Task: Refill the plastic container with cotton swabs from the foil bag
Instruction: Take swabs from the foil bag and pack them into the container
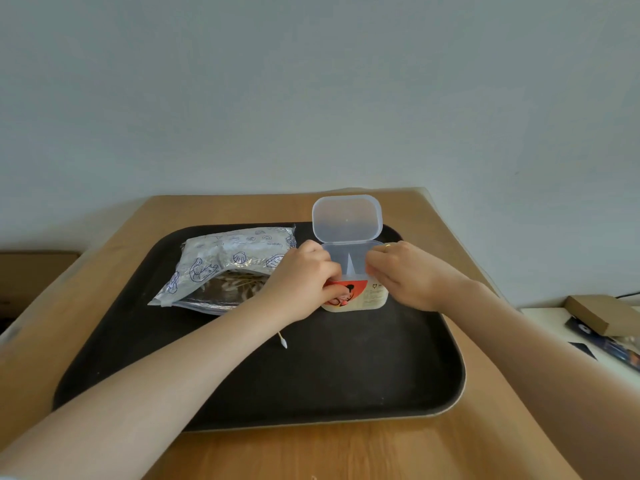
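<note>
A clear plastic container (375,295) with a red-and-white label stands on the black tray (346,375), its hinged lid (347,218) standing open at the back. My left hand (300,282) grips its left side, thumb on the label. My right hand (408,275), fingers pinched together, rests on the right rim; what it pinches is hidden. The silver foil bag (228,261) lies open to the left, cotton swabs (239,284) showing in its mouth. One loose swab (282,340) lies on the tray beside my left forearm.
The tray sits on a wooden table (346,455) against a pale wall. A cardboard box (602,313) and dark printed items rest on a white surface at the far right. A brown box sits low at the far left.
</note>
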The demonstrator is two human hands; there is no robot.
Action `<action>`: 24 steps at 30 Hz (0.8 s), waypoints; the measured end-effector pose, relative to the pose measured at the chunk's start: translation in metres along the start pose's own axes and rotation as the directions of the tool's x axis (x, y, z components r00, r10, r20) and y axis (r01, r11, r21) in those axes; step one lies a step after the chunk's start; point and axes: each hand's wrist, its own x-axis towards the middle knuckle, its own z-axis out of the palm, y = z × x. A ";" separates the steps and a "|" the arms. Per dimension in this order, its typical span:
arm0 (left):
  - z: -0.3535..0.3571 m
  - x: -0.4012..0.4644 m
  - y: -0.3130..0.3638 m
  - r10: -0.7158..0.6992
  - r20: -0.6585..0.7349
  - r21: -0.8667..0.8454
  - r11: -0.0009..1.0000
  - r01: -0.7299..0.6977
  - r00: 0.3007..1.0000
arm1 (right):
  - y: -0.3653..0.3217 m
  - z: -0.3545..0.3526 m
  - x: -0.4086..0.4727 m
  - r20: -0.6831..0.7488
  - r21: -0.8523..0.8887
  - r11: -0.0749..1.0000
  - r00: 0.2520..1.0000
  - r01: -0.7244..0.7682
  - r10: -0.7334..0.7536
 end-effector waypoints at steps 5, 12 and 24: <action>0.001 0.007 -0.003 -0.028 0.025 -0.046 0.999 0.029 0.999 | -0.007 0.009 0.001 0.074 -0.161 0.983 0.992 -0.088 0.101; -0.016 -0.016 -0.019 0.093 -0.228 -0.175 0.975 -0.134 0.969 | -0.011 -0.001 -0.003 -0.024 -0.033 0.976 0.976 -0.217 0.217; -0.058 -0.106 -0.111 -0.087 -0.149 0.153 0.982 0.110 0.985 | -0.139 0.039 0.042 -0.023 -0.073 0.993 0.995 0.093 -0.095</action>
